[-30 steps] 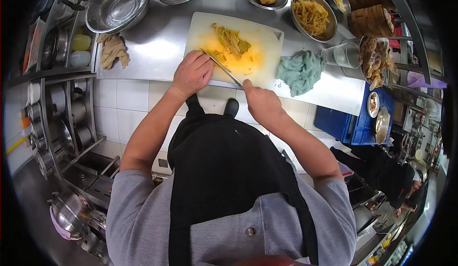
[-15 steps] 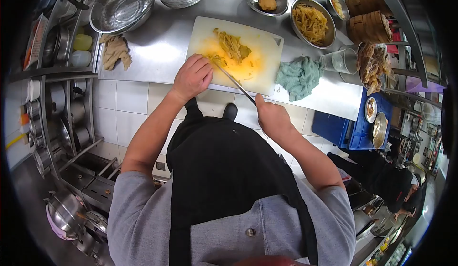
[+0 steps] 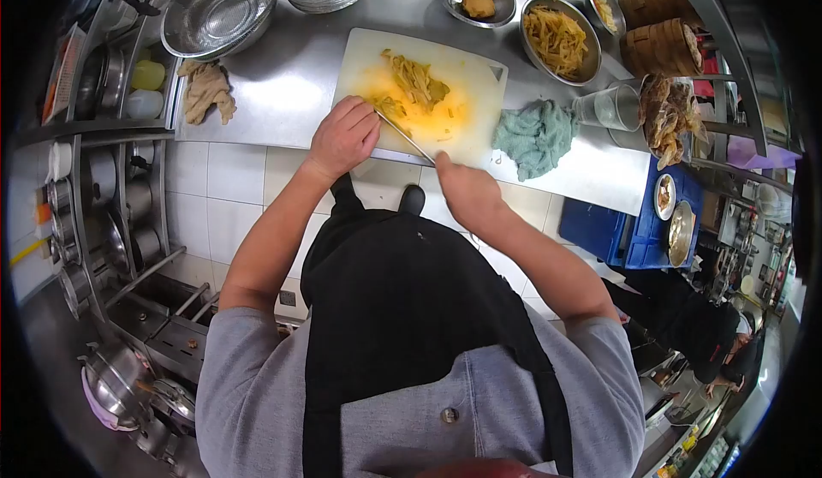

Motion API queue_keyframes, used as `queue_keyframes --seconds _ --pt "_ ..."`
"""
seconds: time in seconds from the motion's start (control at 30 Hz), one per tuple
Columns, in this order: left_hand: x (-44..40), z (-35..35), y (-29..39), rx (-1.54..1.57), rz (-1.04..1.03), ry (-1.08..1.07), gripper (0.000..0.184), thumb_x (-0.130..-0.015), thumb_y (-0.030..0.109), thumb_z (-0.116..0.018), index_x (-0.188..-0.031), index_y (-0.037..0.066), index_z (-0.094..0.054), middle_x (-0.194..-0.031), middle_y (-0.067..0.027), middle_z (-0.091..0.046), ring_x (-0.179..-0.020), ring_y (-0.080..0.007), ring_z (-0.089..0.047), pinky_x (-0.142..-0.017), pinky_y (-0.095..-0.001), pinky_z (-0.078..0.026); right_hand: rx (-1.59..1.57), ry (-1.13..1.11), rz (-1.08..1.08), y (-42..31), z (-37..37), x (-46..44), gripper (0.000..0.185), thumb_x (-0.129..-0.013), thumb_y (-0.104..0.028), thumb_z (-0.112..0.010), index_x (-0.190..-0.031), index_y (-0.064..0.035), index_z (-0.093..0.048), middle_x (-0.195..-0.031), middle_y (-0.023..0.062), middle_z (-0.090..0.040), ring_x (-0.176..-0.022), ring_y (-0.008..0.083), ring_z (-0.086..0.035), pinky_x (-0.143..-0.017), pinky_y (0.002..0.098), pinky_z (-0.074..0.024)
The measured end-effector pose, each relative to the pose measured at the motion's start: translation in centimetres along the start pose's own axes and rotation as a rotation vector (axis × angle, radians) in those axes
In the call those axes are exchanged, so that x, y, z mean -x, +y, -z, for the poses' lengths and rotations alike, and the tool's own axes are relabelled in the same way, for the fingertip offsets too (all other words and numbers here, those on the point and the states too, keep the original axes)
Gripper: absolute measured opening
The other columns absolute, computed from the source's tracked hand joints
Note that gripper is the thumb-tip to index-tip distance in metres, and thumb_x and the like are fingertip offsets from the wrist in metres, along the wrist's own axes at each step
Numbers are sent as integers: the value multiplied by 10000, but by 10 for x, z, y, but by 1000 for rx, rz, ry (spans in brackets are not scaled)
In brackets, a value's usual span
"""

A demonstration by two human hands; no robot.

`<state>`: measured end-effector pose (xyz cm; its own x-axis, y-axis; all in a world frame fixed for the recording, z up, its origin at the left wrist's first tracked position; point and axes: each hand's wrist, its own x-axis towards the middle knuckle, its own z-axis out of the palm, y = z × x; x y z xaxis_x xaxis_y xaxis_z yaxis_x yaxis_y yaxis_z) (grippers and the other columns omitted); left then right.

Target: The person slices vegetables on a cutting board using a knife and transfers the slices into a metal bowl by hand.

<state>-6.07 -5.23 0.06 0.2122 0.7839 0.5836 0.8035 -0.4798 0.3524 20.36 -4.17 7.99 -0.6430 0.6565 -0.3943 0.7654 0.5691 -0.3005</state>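
A white cutting board (image 3: 479, 92), stained yellow in the middle, lies at the counter's front edge. On it is a heap of yellow-green pickled vegetable (image 3: 418, 81), with thin cut pieces (image 3: 387, 106) to its lower left. My left hand (image 3: 345, 135) is closed over the board's left front corner, beside the cut pieces; what its fingers press on is hidden. My right hand (image 3: 470, 192) grips the handle of a knife (image 3: 406, 137). The blade slants up and left across the board, its tip by my left fingertips.
A green cloth (image 3: 537, 138) lies right of the board, near a clear container (image 3: 610, 108). A bowl of yellow strips (image 3: 561, 39) and bamboo steamers (image 3: 661, 47) stand behind. A mesh strainer (image 3: 221, 11) and beige cloth (image 3: 205, 92) are at left. Another person (image 3: 698, 328) works far right.
Compared with half a second ago, my right hand has moved left and up with the knife, after having drawn back to the right before that. My left hand has hardly moved.
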Motion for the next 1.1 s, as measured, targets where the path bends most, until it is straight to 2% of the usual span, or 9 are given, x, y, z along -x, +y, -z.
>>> queue_keyframes --seconds 0.07,0.23,0.4,0.47,0.57,0.7,0.9,0.97,1.1 --pt "1 1 1 3 3 -1 118 -813 22 -748 -923 8 -710 -1010 -100 -697 -1054 -302 -650 -971 -406 -553 56 -94 -41 6 5 24 263 -850 59 -611 -1092 17 -518 -803 221 -736 -772 393 -763 -679 473 -613" --pt "3 3 0 13 2 -15 123 -811 13 -746 -928 10 -708 -1011 -98 -696 -1060 -300 -646 -969 -403 -552 67 -55 -16 9 12 26 260 -838 60 -618 -1070 14 -510 -787 207 -730 -752 384 -759 -676 471 -610" --pt "4 3 0 12 9 -23 120 -808 13 -749 -921 9 -708 -1012 -98 -698 -1063 -300 -647 -972 -400 -552 -9 10 14 -4 11 -4 256 -842 46 -595 -1073 8 -491 -795 228 -721 -756 409 -740 -689 499 -592" --pt "5 0 0 1 8 -3 123 -802 10 -754 -917 9 -709 -1015 -98 -700 -1064 -300 -650 -962 -397 -556 23 20 37 -8 4 -25 251 -839 40 -644 -1055 8 -519 -805 215 -740 -764 379 -766 -672 463 -613" --pt "6 0 0 1 27 -6 139 -796 3 -758 -926 9 -711 -1017 -97 -701 -1064 -301 -653 -954 -398 -561 49 3 -24 -21 4 -47 234 -854 36 -633 -1058 9 -520 -826 222 -745 -790 389 -768 -696 470 -614" --pt "6 0 -1 -6 5 -1 148 -791 2 -760 -930 9 -709 -1020 -98 -700 -1061 -302 -653 -950 -400 -563 33 -34 7 -3 3 -11 224 -867 32 -625 -1064 6 -521 -834 223 -745 -795 380 -771 -691 468 -615" --pt "8 3 0 2 -3 5 152 -794 9 -757 -936 12 -703 -1045 -100 -689 -1073 -298 -644 -954 -406 -559 37 -93 -56 10 10 24 248 -866 43 -568 -1102 18 -494 -764 208 -714 -757 410 -741 -682 517 -586" --pt "7 5 0 12 -13 -23 149 -797 6 -751 -938 13 -702 -1044 -97 -685 -1073 -295 -641 -954 -409 -557 59 -56 -28 5 12 14 263 -849 45 -637 -1074 0 -509 -831 212 -736 -788 382 -763 -685 477 -610" --pt "8 3 1 1 -12 8 145 -798 5 -747 -936 13 -701 -1036 -99 -683 -1070 -295 -641 -952 -410 -555 45 -31 8 -6 11 -14 249 -851 41 -640 -1059 0 -511 -832 219 -735 -784 390 -761 -681 480 -608"
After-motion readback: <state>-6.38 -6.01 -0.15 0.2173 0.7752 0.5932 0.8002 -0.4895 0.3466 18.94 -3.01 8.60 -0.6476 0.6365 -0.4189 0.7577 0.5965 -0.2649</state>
